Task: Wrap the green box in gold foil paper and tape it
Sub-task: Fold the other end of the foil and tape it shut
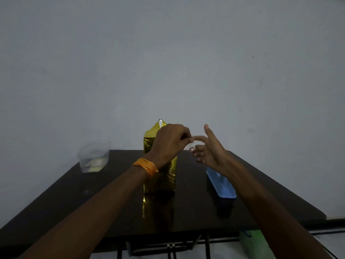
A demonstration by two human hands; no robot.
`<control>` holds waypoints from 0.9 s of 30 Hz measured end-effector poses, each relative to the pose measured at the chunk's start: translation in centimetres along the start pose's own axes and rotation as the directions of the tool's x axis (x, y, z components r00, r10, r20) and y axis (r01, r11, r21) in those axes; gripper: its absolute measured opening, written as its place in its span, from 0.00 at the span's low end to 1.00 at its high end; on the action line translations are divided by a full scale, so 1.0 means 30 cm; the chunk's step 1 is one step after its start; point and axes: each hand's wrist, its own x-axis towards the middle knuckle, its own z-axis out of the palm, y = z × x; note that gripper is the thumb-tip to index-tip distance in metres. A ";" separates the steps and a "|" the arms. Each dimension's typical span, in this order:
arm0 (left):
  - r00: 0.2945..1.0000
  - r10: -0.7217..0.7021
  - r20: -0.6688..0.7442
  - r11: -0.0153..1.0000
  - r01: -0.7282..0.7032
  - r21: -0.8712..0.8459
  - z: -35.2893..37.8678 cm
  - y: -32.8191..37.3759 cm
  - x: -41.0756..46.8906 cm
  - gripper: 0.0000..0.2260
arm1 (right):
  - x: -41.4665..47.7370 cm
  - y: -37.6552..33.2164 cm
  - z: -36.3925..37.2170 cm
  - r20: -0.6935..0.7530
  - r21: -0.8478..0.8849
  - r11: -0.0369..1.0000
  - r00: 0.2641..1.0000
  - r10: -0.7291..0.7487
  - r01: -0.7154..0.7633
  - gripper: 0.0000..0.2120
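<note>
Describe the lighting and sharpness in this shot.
Head view: dim, flat light with no hard shadows; the glossy table mirrors the gold box just below its base; the clear tub looks hazy and soft-edged.

No readable text, label, brand or number shows on anything.

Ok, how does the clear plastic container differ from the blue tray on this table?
The clear plastic container is see-through; the blue tray is opaque. The container is squat and deep, the tray long and shallow. The container stands left of the gold-wrapped box, the tray right of it, partly behind the right forearm. Both rest on the dark table.
</note>
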 end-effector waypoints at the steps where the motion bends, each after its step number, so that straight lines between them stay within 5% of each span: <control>1: 0.999 -0.011 -0.030 0.999 0.009 -0.039 -0.024 -0.004 0.003 0.07 | 0.006 -0.010 0.005 -0.027 -0.021 1.000 1.000 0.003 -0.003 0.33; 4: 0.980 -0.200 0.013 0.945 0.196 -0.261 -0.117 -0.057 0.032 0.06 | 0.048 -0.042 0.043 -0.152 -0.161 0.984 0.984 -0.094 0.070 0.25; 6: 0.917 -0.380 0.126 0.819 0.396 -0.415 -0.167 -0.125 0.058 0.06 | 0.087 -0.056 0.063 -0.178 -0.240 0.959 0.965 -0.194 0.149 0.19; 9: 0.830 -0.517 0.212 0.701 0.552 -0.452 -0.202 -0.226 0.077 0.08 | 0.142 -0.051 0.094 -0.148 -0.279 0.946 0.966 -0.211 0.164 0.19; 27: 0.736 -0.627 0.255 0.683 0.677 -0.274 -0.090 -0.407 0.066 0.09 | 0.297 0.014 0.172 -0.045 -0.189 0.976 0.992 -0.118 0.107 0.21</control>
